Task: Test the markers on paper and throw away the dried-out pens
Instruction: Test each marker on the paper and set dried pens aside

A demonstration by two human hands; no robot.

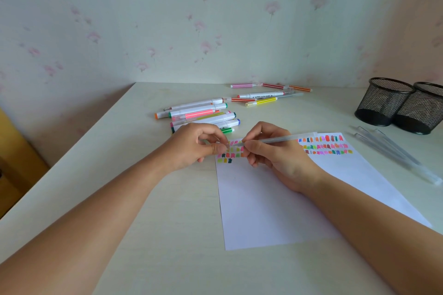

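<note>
Two white paper sheets [259, 203] lie on the desk, with rows of small colour swatches along their top edges. My right hand [271, 151] grips a clear, slim pen [285, 139] that points left over the swatches. My left hand [199, 145] pinches the pen's left tip, likely its cap, between thumb and fingers. A pile of markers [201, 114] with white barrels and coloured caps lies just behind my left hand. A second group of markers [266, 94] lies farther back near the wall.
Two black mesh pen cups [383, 103] stand at the right edge of the desk. Several clear slim pens [395, 154] lie in front of them. The desk's left edge drops off beside a yellow surface [14, 163]. A flowered wall backs the desk.
</note>
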